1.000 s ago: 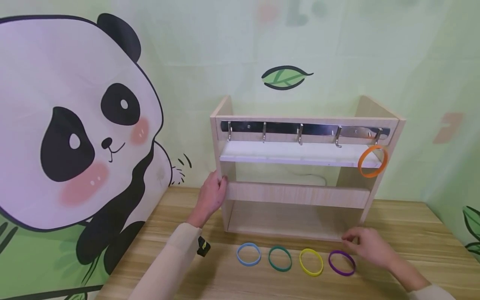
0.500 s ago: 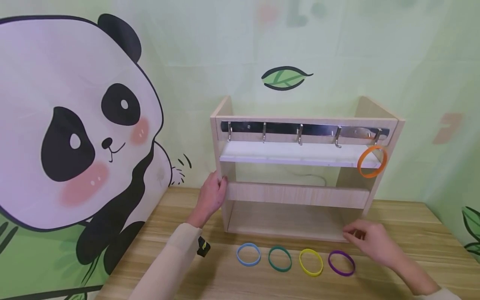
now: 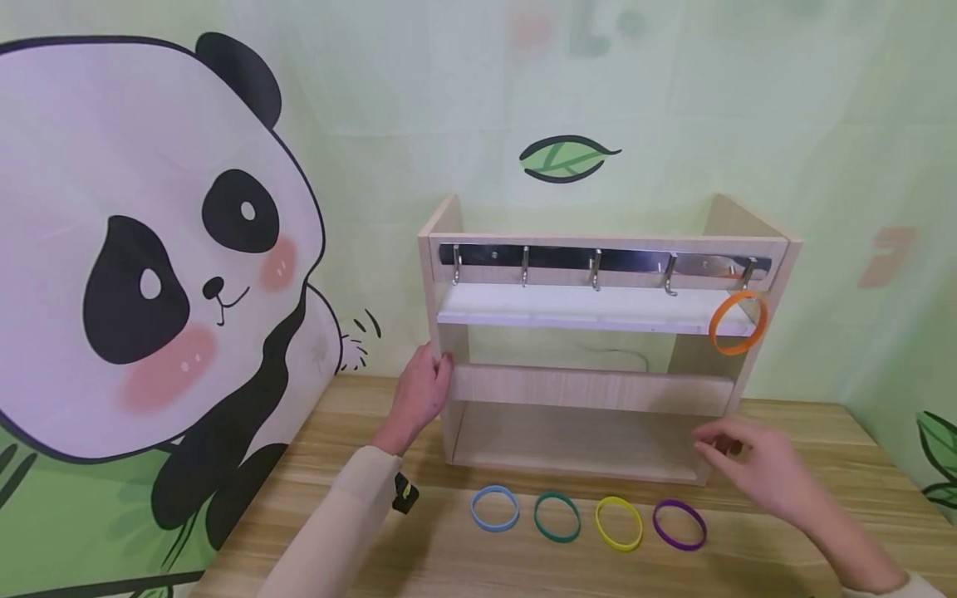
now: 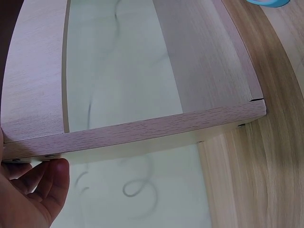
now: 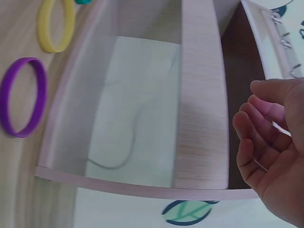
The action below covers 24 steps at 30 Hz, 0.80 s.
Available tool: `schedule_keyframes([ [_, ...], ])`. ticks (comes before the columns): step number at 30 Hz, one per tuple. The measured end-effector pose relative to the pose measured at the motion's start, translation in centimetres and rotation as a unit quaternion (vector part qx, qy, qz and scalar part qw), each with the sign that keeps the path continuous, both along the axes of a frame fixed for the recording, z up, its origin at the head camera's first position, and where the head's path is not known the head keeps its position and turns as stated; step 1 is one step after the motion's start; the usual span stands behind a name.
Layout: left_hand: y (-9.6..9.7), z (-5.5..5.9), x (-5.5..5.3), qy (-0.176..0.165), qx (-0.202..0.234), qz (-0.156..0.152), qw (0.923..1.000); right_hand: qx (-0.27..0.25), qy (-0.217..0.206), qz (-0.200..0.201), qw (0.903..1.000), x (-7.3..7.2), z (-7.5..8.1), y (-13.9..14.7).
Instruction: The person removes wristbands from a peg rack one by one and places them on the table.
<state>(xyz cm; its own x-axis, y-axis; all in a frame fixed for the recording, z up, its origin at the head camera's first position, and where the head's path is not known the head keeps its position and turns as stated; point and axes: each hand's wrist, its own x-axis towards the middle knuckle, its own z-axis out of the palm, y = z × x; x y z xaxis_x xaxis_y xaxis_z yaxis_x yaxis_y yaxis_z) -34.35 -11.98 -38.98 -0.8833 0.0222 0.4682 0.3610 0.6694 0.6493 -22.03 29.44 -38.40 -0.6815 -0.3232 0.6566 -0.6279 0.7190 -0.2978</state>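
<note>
A light wooden shelf unit (image 3: 591, 389) stands on the table with a metal hook rail (image 3: 562, 258) across its upper front. From the rightmost hook hangs an orange wristband (image 3: 714, 329). My left hand (image 3: 420, 392) grips the shelf's left side panel, fingers behind the board in the left wrist view. Beside the lower right corner is my right hand (image 3: 763, 467), its fingers loosely curled around nothing. On the table before the shelf lie a blue wristband (image 3: 495, 529), a green wristband (image 3: 559, 540), a yellow wristband (image 3: 622, 547) and a purple wristband (image 5: 42, 92), in a row.
The other hooks on the rail are bare. A white inner board (image 3: 568, 306) runs beneath the rail. Behind the table (image 3: 807, 432) hangs a pale green printed backdrop (image 3: 658, 124) with a large panda (image 3: 149, 249) at left.
My right hand has risen and shifted a little to the right, away from the purple wristband. The left hand keeps its grip, and the wristbands have stayed put.
</note>
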Motion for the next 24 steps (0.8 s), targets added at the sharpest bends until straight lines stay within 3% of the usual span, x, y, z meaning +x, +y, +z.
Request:
schedule_keyframes([
  [6,0.0,0.0,0.1,-0.005,0.002,-0.003,1.0,-0.024,0.04,0.004,0.9989,0.3,1.7,-0.1],
  [14,0.0,-0.2,0.0,-0.007,-0.001,-0.001,1.0,-0.04,0.133,0.018,0.9901,-0.1,3.7,0.5],
  [24,-0.1,-0.1,-0.1,-0.004,0.001,0.001,1.0,-0.064,0.17,-0.009,0.9832,-0.8,5.5,1.1],
])
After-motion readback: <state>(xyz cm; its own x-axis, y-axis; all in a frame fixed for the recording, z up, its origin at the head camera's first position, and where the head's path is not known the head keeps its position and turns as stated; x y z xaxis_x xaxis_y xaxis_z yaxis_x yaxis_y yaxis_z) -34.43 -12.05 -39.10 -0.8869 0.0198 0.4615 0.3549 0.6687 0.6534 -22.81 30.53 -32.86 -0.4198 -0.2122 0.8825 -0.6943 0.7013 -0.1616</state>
